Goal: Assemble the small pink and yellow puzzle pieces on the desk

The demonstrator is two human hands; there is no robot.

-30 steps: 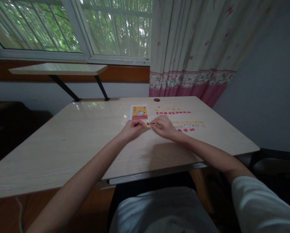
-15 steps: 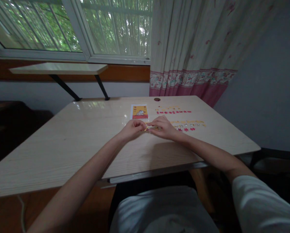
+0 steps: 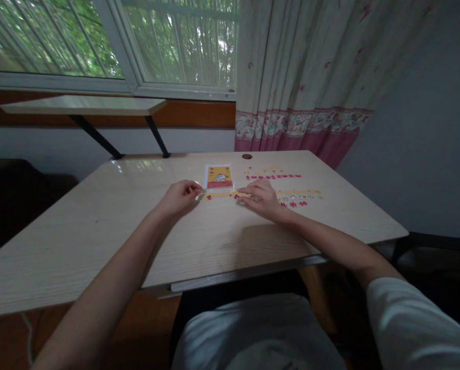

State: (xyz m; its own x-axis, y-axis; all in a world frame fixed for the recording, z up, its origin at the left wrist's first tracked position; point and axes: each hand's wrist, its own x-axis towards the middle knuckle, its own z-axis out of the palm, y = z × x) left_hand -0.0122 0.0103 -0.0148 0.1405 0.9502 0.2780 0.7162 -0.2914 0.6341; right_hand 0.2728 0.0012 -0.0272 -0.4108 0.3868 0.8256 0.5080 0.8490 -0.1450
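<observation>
My left hand (image 3: 182, 198) is just left of a short row of yellow jigsaw pieces (image 3: 220, 195) with dark red marks. Its fingers are curled into a pinch; whatever may be between them is hidden. At the right end of that row rests my right hand (image 3: 263, 199), thumb and index finger apart on either side of a yellow piece with a red mark (image 3: 236, 197). A picture card (image 3: 219, 178) showing a white animal on yellow and red lies just behind the row.
To the right lie rows of red pieces (image 3: 274, 177) and yellow pieces (image 3: 299, 192), with several red ones (image 3: 299, 204) nearer me. A raised shelf (image 3: 87, 105) on black legs stands at the back left, beside the window. A round cable hole (image 3: 247, 156) is near the back edge.
My left hand has moved left, away from my right hand, uncovering the yellow row between them. My right hand stays nearly where it was. The whole view has shifted slightly.
</observation>
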